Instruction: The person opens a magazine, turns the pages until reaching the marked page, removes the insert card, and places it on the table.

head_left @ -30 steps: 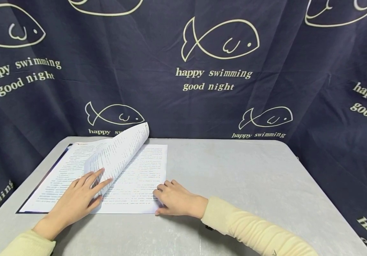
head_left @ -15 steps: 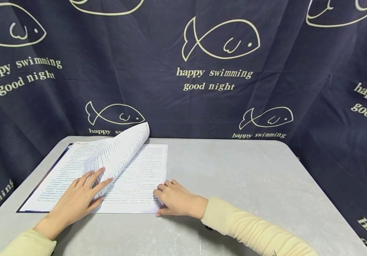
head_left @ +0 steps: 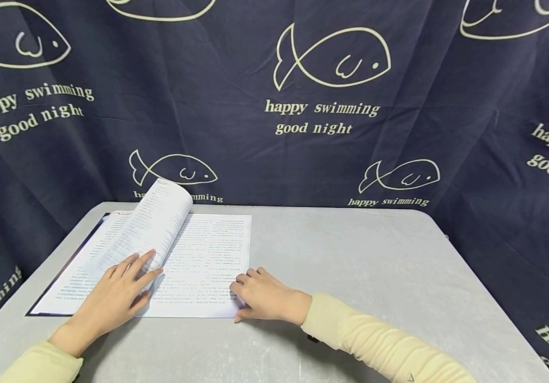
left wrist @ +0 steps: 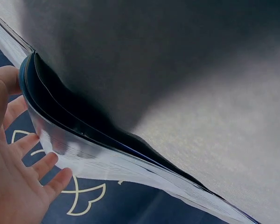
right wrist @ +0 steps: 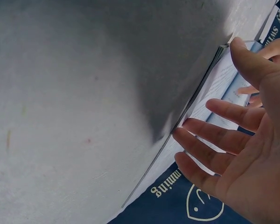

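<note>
An open book (head_left: 212, 255) with densely printed white pages lies at the left of the table, its dark cover showing along the left side. One page (head_left: 161, 218) stands curled up between the two halves, its top leaning left. My left hand (head_left: 114, 298) rests on the lower part of this page with fingers spread. The left wrist view has the same hand (left wrist: 18, 172) by the book's bulging spine (left wrist: 30, 88). My right hand (head_left: 269, 298) lies at the book's lower right corner, fingers loosely bent over the edge; in the right wrist view its thumb (right wrist: 245, 60) is near the corner.
The grey table (head_left: 341, 255) extends to the right of the book. A dark blue curtain (head_left: 236, 106) with white fish drawings and lettering hangs behind and at both sides. Pale yellow sleeves (head_left: 365, 335) cover both forearms.
The raised page's top has swung left, uncovering more of the right-hand page. Left fingers have shifted slightly left with it, while the right hand stays at the corner.
</note>
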Tool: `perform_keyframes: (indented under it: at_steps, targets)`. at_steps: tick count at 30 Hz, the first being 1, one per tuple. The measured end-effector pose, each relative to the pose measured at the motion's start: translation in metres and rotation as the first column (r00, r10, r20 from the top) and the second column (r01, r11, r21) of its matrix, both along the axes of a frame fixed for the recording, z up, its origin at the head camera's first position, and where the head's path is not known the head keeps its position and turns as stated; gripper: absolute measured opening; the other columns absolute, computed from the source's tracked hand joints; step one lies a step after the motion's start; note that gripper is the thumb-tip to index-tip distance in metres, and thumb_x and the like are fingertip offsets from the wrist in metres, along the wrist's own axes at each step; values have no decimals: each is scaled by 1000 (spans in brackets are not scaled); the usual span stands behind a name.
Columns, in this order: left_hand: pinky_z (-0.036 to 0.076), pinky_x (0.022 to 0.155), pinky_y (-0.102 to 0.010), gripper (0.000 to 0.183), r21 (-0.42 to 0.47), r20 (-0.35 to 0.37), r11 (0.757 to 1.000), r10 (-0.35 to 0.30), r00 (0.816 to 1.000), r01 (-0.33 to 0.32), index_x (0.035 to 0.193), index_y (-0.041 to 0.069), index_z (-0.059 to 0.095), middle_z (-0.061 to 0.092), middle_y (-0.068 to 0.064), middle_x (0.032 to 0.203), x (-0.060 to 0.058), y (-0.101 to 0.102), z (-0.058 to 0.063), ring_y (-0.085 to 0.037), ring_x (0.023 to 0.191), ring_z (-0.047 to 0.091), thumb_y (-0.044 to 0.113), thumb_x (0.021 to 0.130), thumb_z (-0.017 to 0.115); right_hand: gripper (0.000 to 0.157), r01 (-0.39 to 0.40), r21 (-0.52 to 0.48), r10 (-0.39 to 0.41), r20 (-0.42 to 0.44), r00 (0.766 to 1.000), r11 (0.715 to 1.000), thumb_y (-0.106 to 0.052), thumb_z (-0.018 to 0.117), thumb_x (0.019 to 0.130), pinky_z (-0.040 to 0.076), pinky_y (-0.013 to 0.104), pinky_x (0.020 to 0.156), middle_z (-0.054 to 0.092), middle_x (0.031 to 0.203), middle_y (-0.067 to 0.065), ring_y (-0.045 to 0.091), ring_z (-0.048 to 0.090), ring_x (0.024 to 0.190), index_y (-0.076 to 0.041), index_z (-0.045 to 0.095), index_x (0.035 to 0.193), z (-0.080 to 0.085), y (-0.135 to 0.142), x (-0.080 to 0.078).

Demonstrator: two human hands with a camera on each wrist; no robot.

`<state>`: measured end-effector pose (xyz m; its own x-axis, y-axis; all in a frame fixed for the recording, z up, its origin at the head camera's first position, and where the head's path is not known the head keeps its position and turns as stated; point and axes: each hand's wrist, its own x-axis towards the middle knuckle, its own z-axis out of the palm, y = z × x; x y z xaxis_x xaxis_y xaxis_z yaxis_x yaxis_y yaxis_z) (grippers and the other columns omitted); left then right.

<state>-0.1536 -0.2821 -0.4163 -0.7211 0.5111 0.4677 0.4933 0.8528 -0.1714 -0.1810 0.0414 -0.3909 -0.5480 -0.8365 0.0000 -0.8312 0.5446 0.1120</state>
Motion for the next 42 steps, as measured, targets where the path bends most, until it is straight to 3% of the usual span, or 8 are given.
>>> perform_keyframes:
  at_steps: [10,23,33,42]
  targets:
    - [41,79,-53,40,-18,-6,1000,-14,1000,14,103,6,65,53,-16,125,0,-1,0,-38,109,50,24,68,62,50,17,11,-17,37,999,1000,-53,65,73,41,26,73,62,103,-4,11,54,87,-17,59,107,2,0,-1]
    - [41,80,-50,39,-35,34,999,6,999,-5,103,10,66,58,-12,118,2,1,1,-31,105,54,30,70,69,51,13,28,-14,26,1000,1000,-54,66,73,40,25,72,62,102,-5,10,53,85,-18,59,109,1,0,-1]
    - [40,82,-52,44,-25,112,999,44,993,-42,109,17,63,58,-9,120,4,4,2,-34,106,54,47,76,65,44,16,24,-17,62,998,1000,-49,66,75,41,25,73,63,106,-4,10,55,88,-18,60,106,5,0,-1]
    - [39,80,-55,61,-36,178,998,60,982,-54,111,20,63,58,-6,118,6,7,7,-36,106,53,66,70,60,27,-24,-1,24,61,998,1000,-36,65,82,46,30,78,65,108,-5,11,58,87,-18,61,103,6,1,-3]
